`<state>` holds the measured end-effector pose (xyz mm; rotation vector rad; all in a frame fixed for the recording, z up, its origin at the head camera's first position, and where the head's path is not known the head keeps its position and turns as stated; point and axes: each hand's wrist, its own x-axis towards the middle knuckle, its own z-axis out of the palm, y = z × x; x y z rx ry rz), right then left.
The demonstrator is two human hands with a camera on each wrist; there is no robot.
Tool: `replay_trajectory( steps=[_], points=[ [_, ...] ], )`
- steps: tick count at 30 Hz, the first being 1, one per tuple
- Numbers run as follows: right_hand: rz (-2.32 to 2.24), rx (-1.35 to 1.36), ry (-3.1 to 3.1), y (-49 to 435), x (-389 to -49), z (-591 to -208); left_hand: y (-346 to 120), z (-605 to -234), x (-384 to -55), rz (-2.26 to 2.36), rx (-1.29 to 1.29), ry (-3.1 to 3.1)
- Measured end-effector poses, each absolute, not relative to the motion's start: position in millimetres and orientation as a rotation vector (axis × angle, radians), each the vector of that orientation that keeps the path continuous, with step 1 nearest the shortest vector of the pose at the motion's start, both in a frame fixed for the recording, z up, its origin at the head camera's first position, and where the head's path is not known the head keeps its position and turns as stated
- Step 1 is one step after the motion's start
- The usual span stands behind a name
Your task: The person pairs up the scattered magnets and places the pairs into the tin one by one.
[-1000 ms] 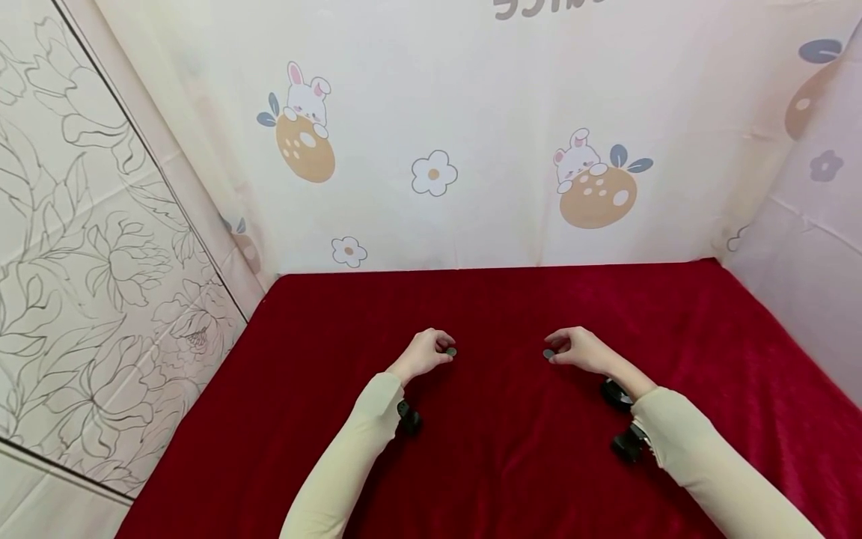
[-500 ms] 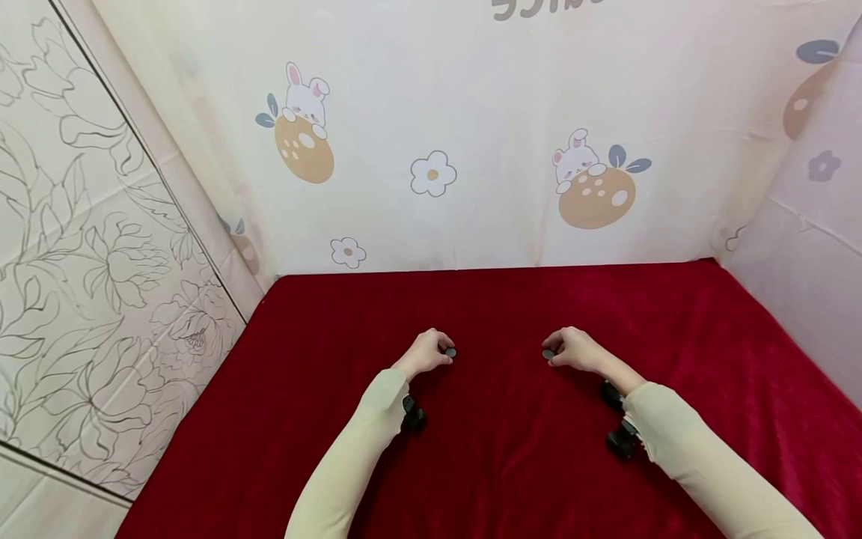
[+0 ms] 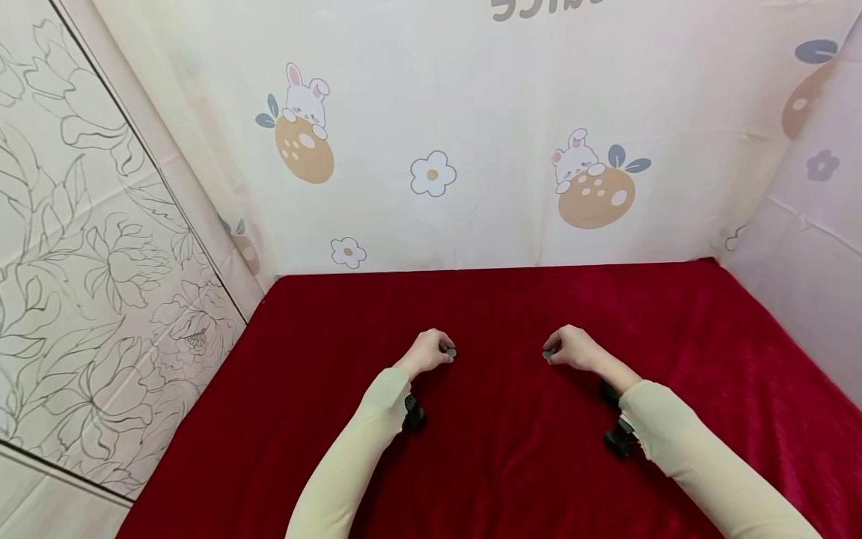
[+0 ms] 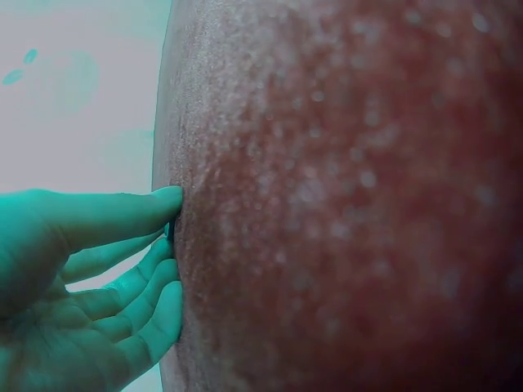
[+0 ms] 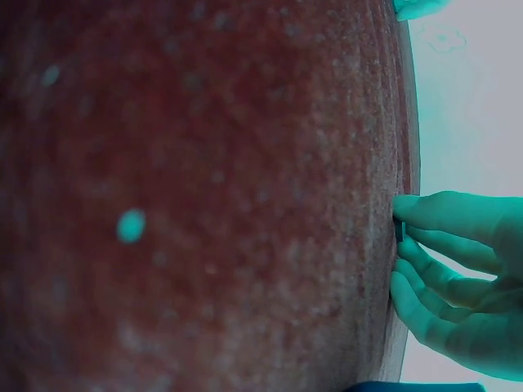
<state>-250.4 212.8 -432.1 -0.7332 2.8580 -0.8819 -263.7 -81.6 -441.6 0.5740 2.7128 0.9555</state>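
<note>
Left of the middle of the cloth, my left hand (image 3: 424, 351) pinches a small round grey disc (image 3: 451, 352) between thumb and fingers. A similar disc (image 3: 547, 354) is pinched by my right hand (image 3: 575, 349), some way to the right. Both hands are low at the red cloth, with a gap between them. From the left wrist, the thumb (image 4: 122, 216) and fingers touch the cloth, and only a dark edge of the disc shows between them. The right wrist view likewise shows a thin dark edge of the other disc (image 5: 400, 231) under the thumb. The discs' exact kind cannot be told.
A red velvet cloth (image 3: 498, 449) covers the table. Behind it hangs a pale curtain (image 3: 498, 112) with rabbits and flowers, and a floral panel (image 3: 101, 247) stands at the left. Black devices (image 3: 415, 415) sit under the wrists; one dark object (image 3: 609, 394) shows beside the right wrist.
Both hands stay nearly in place, still pinching the discs. The right wrist and sleeve have shifted slightly left and up; the left wrist has shifted slightly right and up.
</note>
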Motion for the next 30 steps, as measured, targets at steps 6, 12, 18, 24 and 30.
replay_trajectory(
  steps=[6, 12, 18, 24, 30],
  points=[
    [-0.884, -0.756, 2.87, 208.4, -249.0, -432.0, -79.8, -441.9, -265.5, 0.953, 0.586, 2.699],
    [-0.891, -0.772, 2.862, 200.9, -245.7, -429.2, -74.6, -442.2, -265.3, 0.942, 0.635, 2.68],
    [-0.887, -0.796, 2.855, 191.8, -244.8, -429.7, -67.8, -440.6, -263.1, 0.921, 0.655, 2.681],
    [-0.871, -0.835, 2.846, 183.7, -245.6, -430.4, -59.4, -441.4, -261.8, 0.903, 0.678, 2.673],
    [-0.889, -0.823, 2.817, 173.9, -243.2, -431.7, -51.6, -444.1, -259.3, 0.893, 0.7, 2.658]
  ],
)
